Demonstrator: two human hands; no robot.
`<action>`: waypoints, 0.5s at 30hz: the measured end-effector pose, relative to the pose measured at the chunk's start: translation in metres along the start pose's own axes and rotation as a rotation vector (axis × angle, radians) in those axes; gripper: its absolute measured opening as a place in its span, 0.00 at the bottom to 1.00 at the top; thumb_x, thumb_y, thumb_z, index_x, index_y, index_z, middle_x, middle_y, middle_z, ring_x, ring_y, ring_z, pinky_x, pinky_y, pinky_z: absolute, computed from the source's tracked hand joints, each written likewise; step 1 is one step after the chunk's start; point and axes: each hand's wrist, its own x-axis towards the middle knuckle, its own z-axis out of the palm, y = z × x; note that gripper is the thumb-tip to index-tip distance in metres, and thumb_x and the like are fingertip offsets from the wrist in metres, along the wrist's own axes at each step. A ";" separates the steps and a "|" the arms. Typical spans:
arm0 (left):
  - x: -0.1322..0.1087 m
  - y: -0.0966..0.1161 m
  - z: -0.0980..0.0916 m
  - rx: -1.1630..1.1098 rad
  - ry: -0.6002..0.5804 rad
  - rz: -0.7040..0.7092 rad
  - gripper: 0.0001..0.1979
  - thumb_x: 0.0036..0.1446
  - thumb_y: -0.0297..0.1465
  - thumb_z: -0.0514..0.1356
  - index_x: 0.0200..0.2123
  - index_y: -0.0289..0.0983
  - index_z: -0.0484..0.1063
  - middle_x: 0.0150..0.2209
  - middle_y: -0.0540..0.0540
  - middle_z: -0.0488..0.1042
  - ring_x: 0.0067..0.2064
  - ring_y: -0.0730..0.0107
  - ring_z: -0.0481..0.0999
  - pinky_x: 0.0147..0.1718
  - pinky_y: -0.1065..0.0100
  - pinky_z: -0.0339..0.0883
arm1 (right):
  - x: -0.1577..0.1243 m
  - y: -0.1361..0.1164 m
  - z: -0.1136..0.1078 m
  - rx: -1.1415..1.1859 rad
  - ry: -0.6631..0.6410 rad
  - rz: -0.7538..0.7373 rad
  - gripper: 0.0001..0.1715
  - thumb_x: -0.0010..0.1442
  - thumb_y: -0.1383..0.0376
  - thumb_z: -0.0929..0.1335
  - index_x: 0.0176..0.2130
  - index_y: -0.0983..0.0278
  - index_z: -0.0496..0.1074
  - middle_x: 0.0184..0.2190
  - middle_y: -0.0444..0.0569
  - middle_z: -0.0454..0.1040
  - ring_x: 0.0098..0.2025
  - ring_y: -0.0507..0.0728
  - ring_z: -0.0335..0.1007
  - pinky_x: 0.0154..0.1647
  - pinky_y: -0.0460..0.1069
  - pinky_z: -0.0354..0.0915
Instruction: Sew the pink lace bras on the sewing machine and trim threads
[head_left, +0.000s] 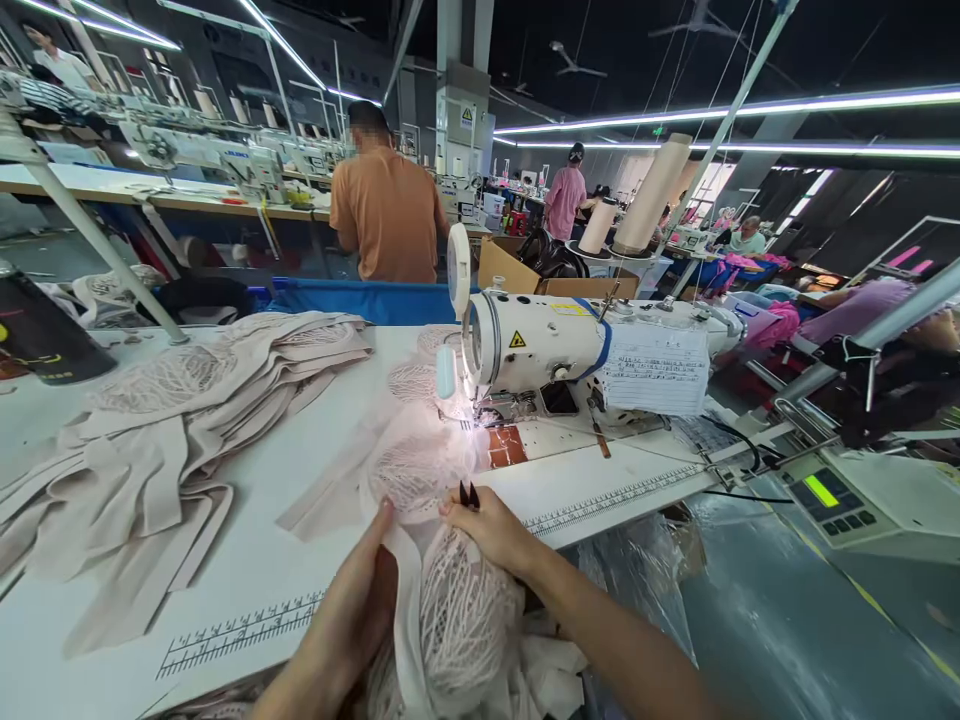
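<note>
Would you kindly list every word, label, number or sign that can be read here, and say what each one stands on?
No text reads clearly enough to quote.
Sewing machine: a yellow triangular warning sticker, symbol only.
Paper sheet taped to the machine: lines of print, too small to read.
Table: printed ruler scale, numbers too small.
Control panel: lit green display, illegible.
Pillar: yellow warning sign, blurred.
</note>
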 end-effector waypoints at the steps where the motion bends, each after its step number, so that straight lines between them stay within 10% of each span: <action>1: 0.006 0.008 0.000 0.013 0.043 0.044 0.18 0.66 0.40 0.55 0.52 0.36 0.74 0.38 0.40 0.82 0.40 0.56 0.83 0.45 0.58 0.76 | -0.002 -0.002 -0.003 0.022 -0.088 0.021 0.20 0.62 0.60 0.63 0.22 0.60 0.52 0.21 0.37 0.50 0.25 0.49 0.49 0.28 0.46 0.51; 8: 0.030 0.032 -0.003 0.614 0.391 0.326 0.25 0.55 0.52 0.59 0.19 0.38 0.66 0.18 0.46 0.69 0.25 0.61 0.68 0.24 0.65 0.63 | -0.015 -0.012 0.009 -0.153 -0.219 -0.060 0.22 0.62 0.67 0.64 0.21 0.60 0.50 0.18 0.36 0.51 0.22 0.48 0.46 0.24 0.46 0.45; 15: 0.031 0.026 -0.003 0.689 0.506 0.392 0.28 0.49 0.58 0.52 0.14 0.43 0.53 0.14 0.50 0.57 0.21 0.70 0.56 0.20 0.66 0.58 | -0.012 -0.005 0.045 -0.130 -0.059 -0.132 0.19 0.59 0.70 0.64 0.22 0.60 0.51 0.16 0.35 0.51 0.19 0.48 0.45 0.23 0.46 0.45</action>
